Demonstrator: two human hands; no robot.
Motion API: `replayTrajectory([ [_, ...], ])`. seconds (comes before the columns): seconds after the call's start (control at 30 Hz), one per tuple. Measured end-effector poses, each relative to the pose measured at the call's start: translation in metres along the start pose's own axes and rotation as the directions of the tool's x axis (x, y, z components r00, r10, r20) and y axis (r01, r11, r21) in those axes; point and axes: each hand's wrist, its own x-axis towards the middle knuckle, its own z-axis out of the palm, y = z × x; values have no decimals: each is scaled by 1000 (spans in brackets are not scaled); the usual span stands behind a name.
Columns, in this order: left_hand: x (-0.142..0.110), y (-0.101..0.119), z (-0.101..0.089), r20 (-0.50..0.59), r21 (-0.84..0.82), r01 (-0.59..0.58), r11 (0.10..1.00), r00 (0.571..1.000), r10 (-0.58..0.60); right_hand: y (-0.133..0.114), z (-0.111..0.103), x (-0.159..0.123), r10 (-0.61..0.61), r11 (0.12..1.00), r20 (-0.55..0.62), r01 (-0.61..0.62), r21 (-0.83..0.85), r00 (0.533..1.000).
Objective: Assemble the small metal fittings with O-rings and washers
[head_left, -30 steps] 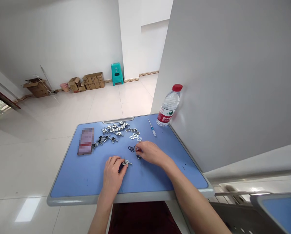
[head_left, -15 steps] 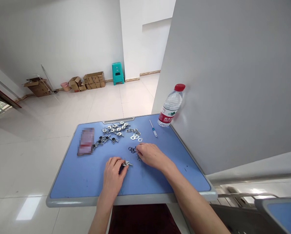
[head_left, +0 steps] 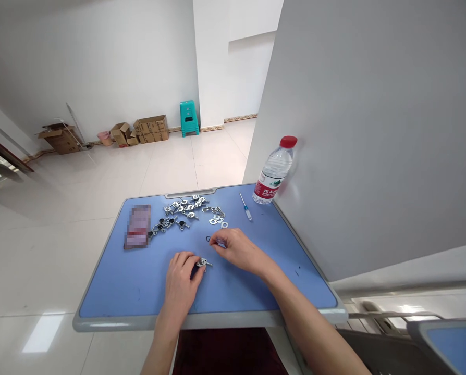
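Note:
My left hand (head_left: 181, 278) rests on the blue tabletop and grips a small silver metal fitting (head_left: 203, 262) with a short side pipe between thumb and fingers. To its upper right, my right hand (head_left: 235, 250) is curled, fingertips low over the table. At those fingertips shows the edge of a black rubber ring (head_left: 208, 238); whether it is pinched or only touched, I cannot tell. The hand covers the other rings and the small metal bits beside them. Just beyond lie flat silver oval plates (head_left: 216, 220) with holes.
Farther back are several metal fittings (head_left: 186, 207) and others with black discs (head_left: 161, 224). A pixelated phone-like slab (head_left: 138, 226) lies left. A blue-handled screwdriver (head_left: 247, 211) and a water bottle (head_left: 272, 174) are at the back right, beside a grey partition (head_left: 366, 135).
My right hand has shifted slightly left, over the black rings, and now hides most of them and the small metal bits. My left hand keeps its grip on the fitting.

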Motion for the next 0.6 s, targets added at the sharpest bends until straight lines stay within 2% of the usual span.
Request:
replayTrajectory([
  [0.13,0,0,0,-10,2,-4,1000,1000,4,-4,4,-2,-42,994,37,38,100,998],
  [0.33,0,0,1,-4,-7,11,1000,1000,-11,-3,11,-2,-90,992,127,78,97,988],
  [0.6,-2,1,2,5,-34,33,999,999,-33,-7,14,-2,-17,999,199,10,37,980],
])
